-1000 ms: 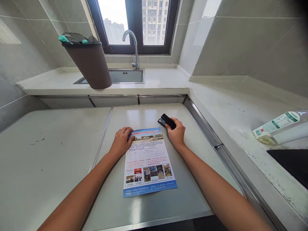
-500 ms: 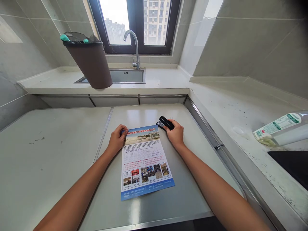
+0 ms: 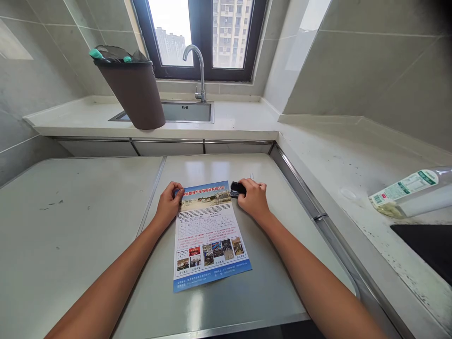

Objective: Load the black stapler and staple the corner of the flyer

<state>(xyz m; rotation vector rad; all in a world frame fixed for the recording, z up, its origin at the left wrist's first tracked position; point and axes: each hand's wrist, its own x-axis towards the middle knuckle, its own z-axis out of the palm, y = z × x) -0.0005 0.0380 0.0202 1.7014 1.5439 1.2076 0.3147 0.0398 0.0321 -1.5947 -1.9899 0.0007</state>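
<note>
Flyer (image 3: 209, 235) lies between the hands: left hand (image 3: 169, 203) pins its corner, right hand (image 3: 251, 200) grips stapler (image 3: 237, 189).

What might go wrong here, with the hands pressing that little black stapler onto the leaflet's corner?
The right hand covers most of the small black stapler at the top right corner of the colourful printed leaflet, so a fingertip could get pinched. Only the left hand pins the opposite corner, so the sheet might twist on the smooth grey metal worktop and the staple land crooked or miss the edge.
</note>
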